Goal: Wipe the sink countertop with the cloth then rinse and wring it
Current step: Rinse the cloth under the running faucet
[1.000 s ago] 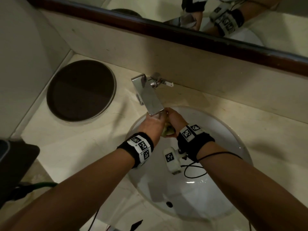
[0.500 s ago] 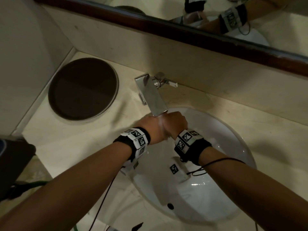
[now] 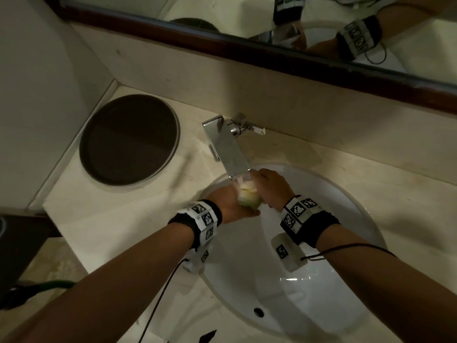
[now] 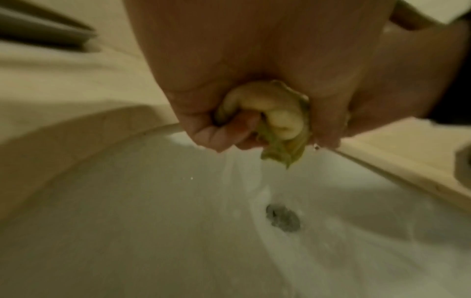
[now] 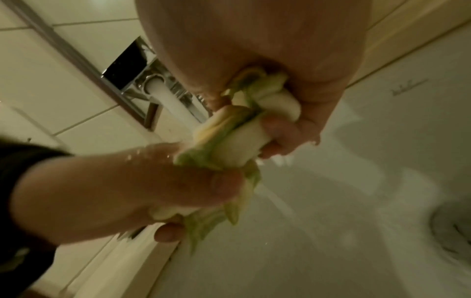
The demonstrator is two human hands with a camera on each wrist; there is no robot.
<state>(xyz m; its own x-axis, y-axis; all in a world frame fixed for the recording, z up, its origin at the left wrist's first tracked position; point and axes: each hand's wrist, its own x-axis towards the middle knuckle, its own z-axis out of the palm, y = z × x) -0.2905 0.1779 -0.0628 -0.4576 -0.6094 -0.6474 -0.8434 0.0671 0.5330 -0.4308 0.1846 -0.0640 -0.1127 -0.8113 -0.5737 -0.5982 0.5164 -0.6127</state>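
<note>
A wet yellow-green cloth (image 3: pixel 248 197) is bunched between both hands under the chrome faucet (image 3: pixel 228 149), over the white sink basin (image 3: pixel 329 300). My left hand (image 3: pixel 228 203) grips its lower end, fingers curled round it (image 4: pixel 270 113). My right hand (image 3: pixel 270 188) grips the upper end in a fist (image 5: pixel 257 113). Water runs from the spout (image 5: pixel 163 90) onto the cloth and drips from the cloth (image 4: pixel 280 153) toward the drain (image 4: pixel 282 219).
A beige stone countertop (image 3: pixel 128 219) surrounds the basin. A round dark lid (image 3: pixel 128 139) is set in the counter at left. The faucet handle (image 3: pixel 247 127) points right. A dark-framed mirror (image 3: pixel 247 45) runs above the backsplash. A dark object (image 3: pixel 22 241) stands at left edge.
The hands have turned against each other, and the cloth, hidden half a second ago, shows between them again. The head view has shifted slightly.
</note>
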